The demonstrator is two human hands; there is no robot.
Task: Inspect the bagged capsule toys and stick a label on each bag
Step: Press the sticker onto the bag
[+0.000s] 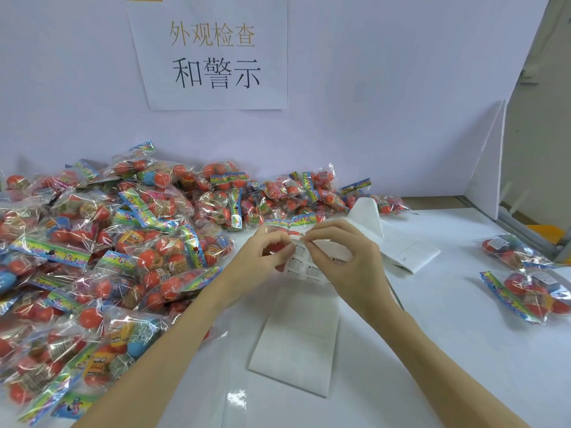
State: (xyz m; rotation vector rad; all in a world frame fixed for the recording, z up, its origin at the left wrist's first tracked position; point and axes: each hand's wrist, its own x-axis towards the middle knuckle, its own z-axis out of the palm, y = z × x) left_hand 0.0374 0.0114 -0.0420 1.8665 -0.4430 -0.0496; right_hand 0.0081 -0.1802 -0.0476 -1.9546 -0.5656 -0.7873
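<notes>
A white sheet of warning labels hangs between my hands above the table centre. My left hand pinches its upper left edge. With thumb and forefinger my right hand pinches a small label at the sheet's top. A bagged capsule toy with a rainbow header lies just behind my fingers, mostly hidden. A big heap of bagged capsule toys, red and blue balls in clear bags, covers the left half of the table.
Two bags lie apart at the right edge. Used backing strips: a long one under my hands, folded ones behind. A white foam board stands at right; a paper sign hangs on the wall.
</notes>
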